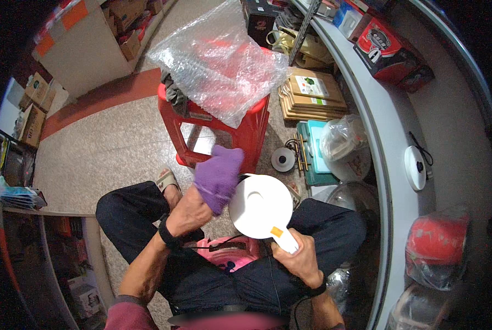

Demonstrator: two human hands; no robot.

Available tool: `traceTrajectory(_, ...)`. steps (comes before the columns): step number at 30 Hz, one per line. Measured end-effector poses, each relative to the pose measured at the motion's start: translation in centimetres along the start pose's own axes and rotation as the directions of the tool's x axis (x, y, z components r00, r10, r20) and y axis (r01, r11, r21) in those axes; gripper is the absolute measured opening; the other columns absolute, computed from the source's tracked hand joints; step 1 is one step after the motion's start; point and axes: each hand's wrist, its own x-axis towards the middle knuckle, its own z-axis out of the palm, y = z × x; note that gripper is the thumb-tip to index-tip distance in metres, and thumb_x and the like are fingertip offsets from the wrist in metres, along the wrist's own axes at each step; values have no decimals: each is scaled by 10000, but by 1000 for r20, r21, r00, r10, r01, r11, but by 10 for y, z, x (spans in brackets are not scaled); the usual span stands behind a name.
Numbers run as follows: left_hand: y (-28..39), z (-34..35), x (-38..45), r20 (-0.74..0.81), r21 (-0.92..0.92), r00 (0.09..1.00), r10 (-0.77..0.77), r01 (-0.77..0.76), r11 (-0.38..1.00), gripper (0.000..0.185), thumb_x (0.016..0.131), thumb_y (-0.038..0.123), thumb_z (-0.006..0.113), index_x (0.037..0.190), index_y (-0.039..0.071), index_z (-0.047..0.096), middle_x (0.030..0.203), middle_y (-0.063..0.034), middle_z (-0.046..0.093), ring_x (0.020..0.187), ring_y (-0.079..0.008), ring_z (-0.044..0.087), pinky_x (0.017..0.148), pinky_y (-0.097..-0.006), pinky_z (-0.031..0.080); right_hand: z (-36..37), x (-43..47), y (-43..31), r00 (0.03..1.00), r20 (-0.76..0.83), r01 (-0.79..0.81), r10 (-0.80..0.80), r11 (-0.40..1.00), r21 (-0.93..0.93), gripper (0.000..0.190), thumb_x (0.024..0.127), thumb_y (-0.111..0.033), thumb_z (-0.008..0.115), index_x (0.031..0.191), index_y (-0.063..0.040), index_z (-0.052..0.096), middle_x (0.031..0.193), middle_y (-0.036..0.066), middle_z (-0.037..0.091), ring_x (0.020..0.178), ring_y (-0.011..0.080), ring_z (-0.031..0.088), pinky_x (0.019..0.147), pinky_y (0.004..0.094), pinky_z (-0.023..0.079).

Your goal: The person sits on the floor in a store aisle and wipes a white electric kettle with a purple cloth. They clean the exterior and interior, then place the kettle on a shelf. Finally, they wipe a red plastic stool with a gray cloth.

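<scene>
My right hand point(297, 255) grips the short white handle of a round white pan or pot point(261, 206), held above my lap. An orange sticker marks the pan where the handle joins it. My left hand point(192, 212) holds a purple cloth point(219, 177) just left of the pan; its fingers are partly hidden by the cloth. Beyond both hands stands a red plastic stool point(246, 142) with a sheet of bubble wrap point(225, 62) and a dark grey cloth point(176, 97) over it. Whether the purple cloth touches the pan's side cannot be told.
At the right, a white lid with a black knob point(283, 159) lies on the floor near stacked wooden cutting boards point(312, 93). Another such lid point(415, 168) lies on the grey shelf point(388, 107), beside boxes and wrapped goods. A pink plastic seat point(233, 258) shows between my legs.
</scene>
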Motion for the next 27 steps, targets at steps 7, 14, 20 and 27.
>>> traceTrajectory(7, 78, 50, 38, 442, 673, 889, 117, -415, 612, 553, 874, 379, 635, 1309, 38, 625, 1472, -239, 474, 1422, -456, 351, 1178, -599, 265, 2, 5, -11, 993, 118, 19, -14, 999, -35, 269, 759, -180, 815, 777, -4, 613, 691, 185, 632, 599, 321, 666, 569, 404, 515)
traceTrajectory(14, 56, 54, 57, 462, 757, 879, -120, -321, 569, 430, 902, 344, 588, 1150, 11, 699, 1424, -257, 518, 1270, -393, 518, 1064, -525, 430, 10, 6, -6, 996, 84, 9, -8, 1000, -19, 277, 776, -200, 815, 783, 5, 629, 714, 201, 645, 640, 334, 691, 590, 415, 524)
traceTrajectory(20, -16, -2, 47, 492, 626, 866, 90, -424, 654, 206, 966, 107, 469, 1086, -43, 543, 914, -227, 601, 781, -408, 612, 703, -464, 515, 1, 0, 4, 993, 87, -74, 74, 997, -1, 282, 800, -210, 813, 783, 7, 634, 722, 202, 658, 630, 325, 696, 577, 405, 523)
traceTrajectory(27, -5, -20, 9, -72, 268, 909, -411, 415, 870, 204, 1029, 68, 428, 965, -18, 602, 882, -146, 605, 810, -221, 598, 731, -338, 503, 1, 5, 6, 993, 39, -109, 107, 993, 45, 295, 812, -223, 819, 820, 9, 638, 693, 188, 661, 620, 282, 708, 568, 378, 520)
